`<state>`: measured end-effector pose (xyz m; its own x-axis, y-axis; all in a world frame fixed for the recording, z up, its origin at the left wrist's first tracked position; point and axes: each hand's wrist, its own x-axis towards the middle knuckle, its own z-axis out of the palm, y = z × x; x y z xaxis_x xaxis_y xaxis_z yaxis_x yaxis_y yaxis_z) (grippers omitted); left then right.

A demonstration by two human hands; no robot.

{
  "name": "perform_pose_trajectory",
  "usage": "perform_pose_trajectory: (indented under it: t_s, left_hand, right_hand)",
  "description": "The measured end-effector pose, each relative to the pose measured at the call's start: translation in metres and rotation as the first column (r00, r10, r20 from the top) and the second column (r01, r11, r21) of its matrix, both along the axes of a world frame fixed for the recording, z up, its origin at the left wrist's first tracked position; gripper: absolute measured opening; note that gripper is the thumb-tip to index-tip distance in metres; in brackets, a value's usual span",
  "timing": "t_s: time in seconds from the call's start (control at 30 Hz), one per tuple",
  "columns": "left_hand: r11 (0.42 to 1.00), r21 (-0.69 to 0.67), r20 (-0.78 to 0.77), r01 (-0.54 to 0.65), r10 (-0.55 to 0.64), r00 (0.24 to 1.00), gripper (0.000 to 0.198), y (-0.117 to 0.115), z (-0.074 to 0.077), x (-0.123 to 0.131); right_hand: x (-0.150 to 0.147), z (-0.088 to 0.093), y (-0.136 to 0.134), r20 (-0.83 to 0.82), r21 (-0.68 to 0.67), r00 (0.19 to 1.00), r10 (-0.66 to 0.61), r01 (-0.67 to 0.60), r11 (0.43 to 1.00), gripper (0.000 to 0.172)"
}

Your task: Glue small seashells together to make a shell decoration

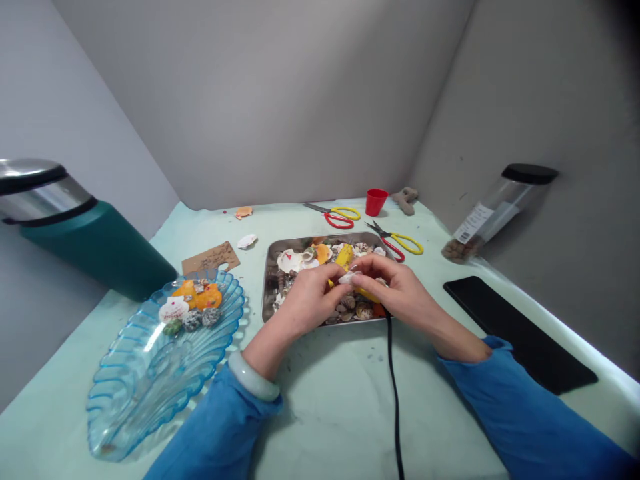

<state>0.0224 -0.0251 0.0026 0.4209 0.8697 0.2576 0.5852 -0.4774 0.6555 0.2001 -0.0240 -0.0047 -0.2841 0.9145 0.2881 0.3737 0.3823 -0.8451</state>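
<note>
Both hands meet over a metal tray (271, 267) filled with several seashells. My left hand (310, 297) and my right hand (395, 287) pinch a small pale shell (347, 278) between their fingertips. A yellow tool (367, 294), partly hidden under my right hand, lies there with its black cord (393, 387) running toward me. A blue glass shell-shaped dish (150, 360) at the left holds a few orange, white and speckled shells. Blue sleeves cover both arms, and a pale bangle (253, 377) sits on my left wrist.
Two yellow-and-red scissors (340, 215) (400, 242), a red cup (376, 201) and a brown lump lie behind the tray. A dark green flask (85, 233) lies at the left, a clear jar (493, 213) and a black slab (520, 333) at the right. A brown card (211, 257) and loose shells lie on the pale green table.
</note>
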Motion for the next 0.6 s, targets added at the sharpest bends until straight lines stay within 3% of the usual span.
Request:
perform_pose_trajectory:
  t_s: [0.6]
  left_hand:
    - [0.999,0.027,-0.042,0.038,-0.036,0.998,0.019,0.0005,0.0003,0.0]
  right_hand:
    - [0.0006,0.0016,0.0003,0.014,0.002,1.0,0.019,-0.019,1.0,0.022]
